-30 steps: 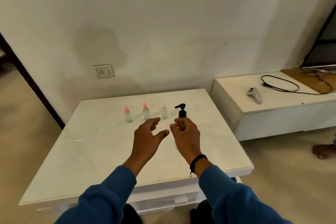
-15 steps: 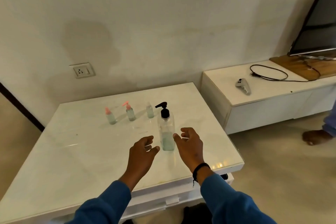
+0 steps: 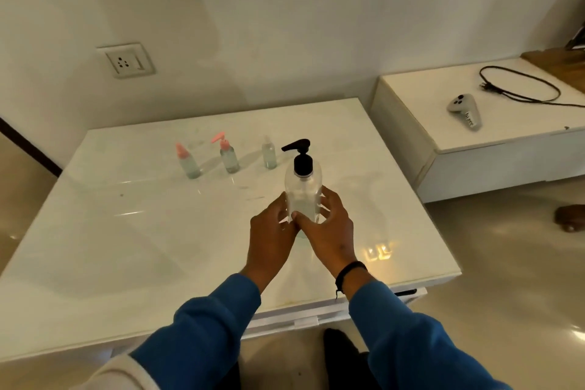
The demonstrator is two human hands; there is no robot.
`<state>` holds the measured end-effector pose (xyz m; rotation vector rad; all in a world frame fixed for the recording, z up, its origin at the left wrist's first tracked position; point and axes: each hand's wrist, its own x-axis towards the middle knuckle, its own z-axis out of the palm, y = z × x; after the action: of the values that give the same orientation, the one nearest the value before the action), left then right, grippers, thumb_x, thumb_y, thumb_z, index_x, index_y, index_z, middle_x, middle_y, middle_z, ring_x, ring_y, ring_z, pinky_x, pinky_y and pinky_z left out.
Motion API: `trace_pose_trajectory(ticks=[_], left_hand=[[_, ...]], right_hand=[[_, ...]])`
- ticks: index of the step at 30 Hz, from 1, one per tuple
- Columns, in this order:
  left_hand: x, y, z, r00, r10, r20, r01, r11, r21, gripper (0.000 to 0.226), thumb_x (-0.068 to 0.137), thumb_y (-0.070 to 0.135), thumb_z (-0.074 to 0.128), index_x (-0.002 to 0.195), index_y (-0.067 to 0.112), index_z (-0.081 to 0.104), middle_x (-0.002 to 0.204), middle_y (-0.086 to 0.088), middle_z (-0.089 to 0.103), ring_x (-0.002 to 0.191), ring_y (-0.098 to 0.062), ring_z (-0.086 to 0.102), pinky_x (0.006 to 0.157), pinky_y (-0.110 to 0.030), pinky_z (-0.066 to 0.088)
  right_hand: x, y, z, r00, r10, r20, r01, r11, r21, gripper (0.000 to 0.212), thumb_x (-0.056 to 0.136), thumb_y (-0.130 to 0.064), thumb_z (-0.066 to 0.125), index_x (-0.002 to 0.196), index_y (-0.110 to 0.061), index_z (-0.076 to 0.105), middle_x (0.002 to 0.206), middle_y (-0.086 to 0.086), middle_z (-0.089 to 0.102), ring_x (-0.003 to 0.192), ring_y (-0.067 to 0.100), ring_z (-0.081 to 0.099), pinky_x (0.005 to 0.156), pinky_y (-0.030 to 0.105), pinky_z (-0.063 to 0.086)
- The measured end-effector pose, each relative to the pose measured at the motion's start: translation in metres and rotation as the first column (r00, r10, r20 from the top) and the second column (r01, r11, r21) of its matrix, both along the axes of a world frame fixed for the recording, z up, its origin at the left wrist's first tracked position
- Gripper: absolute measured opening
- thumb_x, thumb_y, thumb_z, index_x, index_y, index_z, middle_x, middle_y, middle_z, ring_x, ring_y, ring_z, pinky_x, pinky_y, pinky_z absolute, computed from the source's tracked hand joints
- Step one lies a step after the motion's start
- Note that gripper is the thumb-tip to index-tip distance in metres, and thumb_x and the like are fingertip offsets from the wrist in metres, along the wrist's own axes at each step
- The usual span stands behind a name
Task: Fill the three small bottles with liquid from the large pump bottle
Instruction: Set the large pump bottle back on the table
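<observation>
Half a second ago both hands hung apart on either side of the large clear plastic pump bottle with the black pump head [image 3: 302, 190], touching nothing. Now they have closed in on it. The left hand [image 3: 271, 236] wraps the lower body from the left side and the right hand [image 3: 329, 231] from the right, its thumb laid across the front of the bottle. So the grip of each hand is grasping the pump bottle, low down, with the black pump and the clear shoulder free above the fingers.

The bottle stands upright toward the middle of the glossy white desk [image 3: 126, 247], somewhat nearer the right edge than the left. Whether its base rests on the desk or is just lifted off it I cannot tell, since the hands cover it.

The three small bottles stand in a row nearer the far edge, well apart from the hands: a small clear bottle with a pink pointed cap [image 3: 187, 161] at the left, a small clear bottle with a pink pump top [image 3: 228, 153] in the middle, and a small clear bottle with a clear cap [image 3: 269, 153] at the right, just beside the big bottle's pump in this view. All three have their tops on.

In my judgement the reach is over and the source bottle is secured, but no filling has begun; the small bottles probably need opening first.
</observation>
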<state>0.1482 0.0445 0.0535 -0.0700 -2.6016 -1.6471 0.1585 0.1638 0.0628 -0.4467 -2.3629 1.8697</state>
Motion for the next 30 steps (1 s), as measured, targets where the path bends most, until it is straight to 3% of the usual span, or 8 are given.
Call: trace_pose_trajectory(ticks=[3, 7, 10, 12, 16, 19, 26, 30], left_hand=[[-0.002, 0.003, -0.008, 0.995, 0.005, -0.095, -0.006, 1.0, -0.015, 0.04, 0.093, 0.015, 0.067, 0.134, 0.015, 0.063, 0.122, 0.003, 0.071, 0.11, -0.01, 0.066, 0.083, -0.001, 0.045], [-0.011, 0.007, -0.02, 0.993, 0.009, -0.121, -0.009, 1.0, 0.006, 0.039, 0.095, 0.012, 0.068, 0.133, 0.016, 0.063, 0.116, 0.005, 0.073, 0.104, -0.007, 0.068, 0.089, -0.016, 0.054], [-0.021, 0.013, -0.024, 0.987, 0.027, -0.156, -0.025, 0.999, 0.02, 0.034, 0.096, 0.013, 0.068, 0.129, 0.014, 0.065, 0.108, 0.006, 0.074, 0.099, -0.004, 0.068, 0.088, -0.019, 0.056], [-0.029, 0.019, -0.025, 0.984, 0.052, -0.171, -0.049, 0.999, 0.017, 0.033, 0.097, 0.018, 0.066, 0.129, 0.01, 0.065, 0.109, 0.001, 0.074, 0.099, -0.01, 0.07, 0.089, -0.02, 0.056], [-0.049, 0.028, -0.024, 0.974, 0.081, -0.21, -0.084, 0.996, -0.004, 0.035, 0.098, 0.027, 0.057, 0.125, 0.006, 0.067, 0.102, -0.003, 0.075, 0.09, -0.01, 0.069, 0.087, -0.021, 0.056], [-0.071, 0.031, -0.026, 0.972, 0.083, -0.219, -0.091, 0.996, -0.025, 0.028, 0.1, 0.019, 0.059, 0.124, 0.007, 0.068, 0.1, 0.0, 0.075, 0.085, -0.007, 0.067, 0.087, -0.021, 0.055], [-0.112, 0.038, -0.03, 0.972, 0.095, -0.215, -0.102, 0.995, -0.019, 0.032, 0.099, 0.008, 0.058, 0.13, 0.007, 0.064, 0.106, 0.01, 0.066, 0.092, -0.001, 0.062, 0.082, 0.002, 0.042], [-0.136, 0.041, -0.044, 0.979, 0.115, -0.169, -0.11, 0.993, 0.041, 0.03, 0.099, 0.007, 0.058, 0.128, 0.009, 0.066, 0.109, 0.003, 0.073, 0.097, -0.006, 0.069, 0.09, -0.019, 0.055]], right_hand=[[-0.001, -0.006, -0.014, 0.996, -0.041, -0.074, 0.045, 0.998, 0.049, 0.069, 0.084, -0.032, 0.083, 0.144, -0.029, 0.048, 0.124, -0.016, 0.059, 0.111, 0.005, 0.056, 0.093, 0.015, 0.047], [-0.008, -0.011, -0.026, 0.984, -0.093, -0.15, 0.11, 0.988, 0.104, 0.067, 0.084, -0.035, 0.082, 0.141, -0.031, 0.049, 0.123, -0.017, 0.06, 0.11, 0.002, 0.057, 0.085, 0.003, 0.044], [-0.02, -0.012, -0.028, 0.976, -0.135, -0.171, 0.158, 0.98, 0.123, 0.065, 0.083, -0.041, 0.082, 0.139, -0.033, 0.049, 0.121, -0.017, 0.059, 0.108, 0.004, 0.057, 0.089, 0.012, 0.05], [-0.033, -0.009, -0.028, 0.971, -0.155, -0.182, 0.185, 0.969, 0.164, 0.059, 0.083, -0.046, 0.081, 0.133, -0.033, 0.051, 0.115, -0.017, 0.061, 0.102, 0.005, 0.059, 0.088, 0.021, 0.055], [-0.061, -0.003, -0.032, 0.968, -0.145, -0.205, 0.19, 0.956, 0.222, 0.053, 0.083, -0.053, 0.077, 0.126, -0.033, 0.054, 0.106, -0.017, 0.06, 0.094, 0.006, 0.058, 0.082, 0.018, 0.052], [-0.084, 0.003, -0.036, 0.965, -0.141, -0.221, 0.196, 0.948, 0.251, 0.05, 0.082, -0.057, 0.074, 0.121, -0.033, 0.055, 0.105, -0.014, 0.064, 0.094, 0.008, 0.062, 0.082, 0.028, 0.059], [-0.132, 0.007, -0.039, 0.957, -0.144, -0.252, 0.207, 0.948, 0.244, 0.049, 0.082, -0.048, 0.079, 0.122, -0.028, 0.057, 0.108, -0.01, 0.068, 0.096, 0.012, 0.065, 0.085, 0.033, 0.061], [-0.152, 0.009, -0.039, 0.954, -0.136, -0.268, 0.203, 0.949, 0.242, 0.05, 0.083, -0.044, 0.081, 0.124, -0.025, 0.058, 0.112, -0.007, 0.069, 0.099, 0.013, 0.064, 0.087, 0.03, 0.058]])
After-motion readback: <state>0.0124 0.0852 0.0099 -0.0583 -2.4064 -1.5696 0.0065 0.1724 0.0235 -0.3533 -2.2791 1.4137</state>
